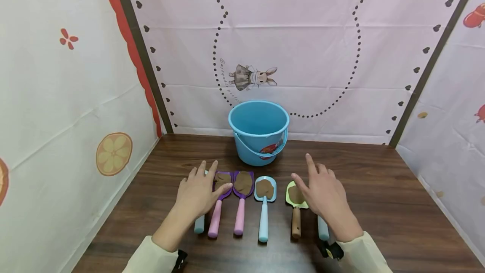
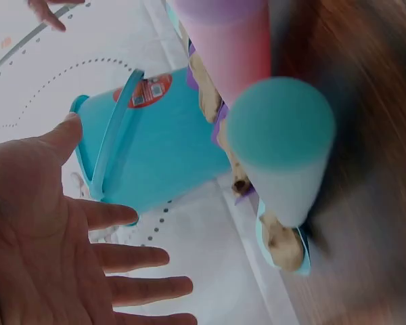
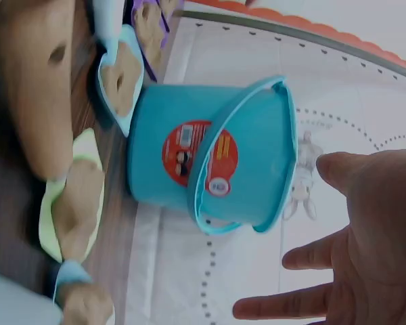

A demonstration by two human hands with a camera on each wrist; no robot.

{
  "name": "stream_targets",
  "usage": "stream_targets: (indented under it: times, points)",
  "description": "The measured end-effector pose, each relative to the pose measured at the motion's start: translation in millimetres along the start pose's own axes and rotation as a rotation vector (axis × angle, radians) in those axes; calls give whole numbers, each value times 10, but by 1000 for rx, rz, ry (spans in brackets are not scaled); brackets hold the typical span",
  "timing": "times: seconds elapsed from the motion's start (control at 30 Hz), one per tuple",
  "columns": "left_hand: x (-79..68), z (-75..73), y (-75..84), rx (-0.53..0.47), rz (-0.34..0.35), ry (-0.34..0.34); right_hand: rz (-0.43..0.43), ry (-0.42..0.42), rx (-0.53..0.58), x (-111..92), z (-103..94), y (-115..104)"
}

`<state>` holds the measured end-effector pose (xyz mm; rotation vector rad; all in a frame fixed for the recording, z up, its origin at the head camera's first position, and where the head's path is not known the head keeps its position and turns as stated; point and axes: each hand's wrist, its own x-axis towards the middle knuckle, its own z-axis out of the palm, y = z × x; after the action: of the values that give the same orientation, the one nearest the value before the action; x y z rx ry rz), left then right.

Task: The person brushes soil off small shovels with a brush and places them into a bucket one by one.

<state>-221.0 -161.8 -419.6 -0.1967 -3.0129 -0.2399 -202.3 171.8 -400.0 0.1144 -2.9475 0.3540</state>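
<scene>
Hovering above purple, blue and green shovels [image 1: 263, 220] bearing lumpy brown mounds [image 1: 243, 183], left grip [image 1: 197, 193] and right grip [image 1: 326, 194] are splayed

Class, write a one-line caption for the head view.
Left hand and right hand spread over a row of scoops, a bucket behind.

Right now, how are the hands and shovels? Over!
Left hand, right hand: open, empty. Shovels: lined up, brown lumps on top. Bucket behind. Hands partly cover outer shovels.

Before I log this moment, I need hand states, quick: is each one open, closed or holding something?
Left hand: open, holding nothing.
Right hand: open, holding nothing.
</scene>
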Motion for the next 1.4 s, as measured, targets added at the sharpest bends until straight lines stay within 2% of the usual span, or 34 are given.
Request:
stream_targets:
  times: [0.27, 0.37, 0.53, 0.73, 0.87, 1.13, 1.4]
  points:
    - [-107, -40, -103, -3, -49, -42, 115, -95, 26, -36, -17, 384]
    - [-176, -65, -139, -2, -55, -41, 177, -166, 8, -64, 21, 557]
    - [-258, -99, -172, 4, -76, -61, 242, -237, -42, -123, 106, 805]
    - [-341, -80, -189, -5, -94, -88, 325, -369, -22, -198, 225, 938]
    - [-375, -56, -201, -16, -96, -83, 325, -418, -14, -206, 280, 953]
    - [-407, -38, -216, -14, -94, -105, 297, -430, -41, -204, 278, 948]
    - [-387, -14, -243, -40, -91, -134, 242, -324, -22, -235, 169, 1014]
